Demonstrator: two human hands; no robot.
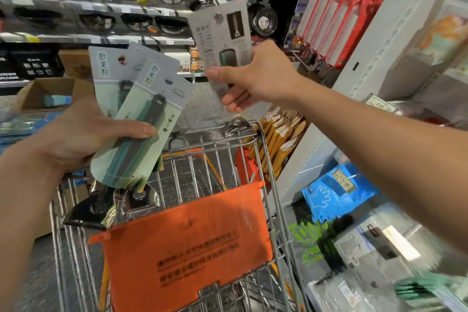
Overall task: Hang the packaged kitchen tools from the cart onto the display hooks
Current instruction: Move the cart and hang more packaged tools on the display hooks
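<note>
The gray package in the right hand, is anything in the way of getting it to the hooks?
Nothing visible blocks it. The right hand holds the gray package up in open air above the cart, but I can't make out a free hook on the blurry display.

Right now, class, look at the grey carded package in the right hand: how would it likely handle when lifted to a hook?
The grey carded package probably stays fairly stiff: it stands upright above the right hand, pinched only at its lower end. It seems light, held by fingertips alone. Its flat card may twist or slip.
</note>
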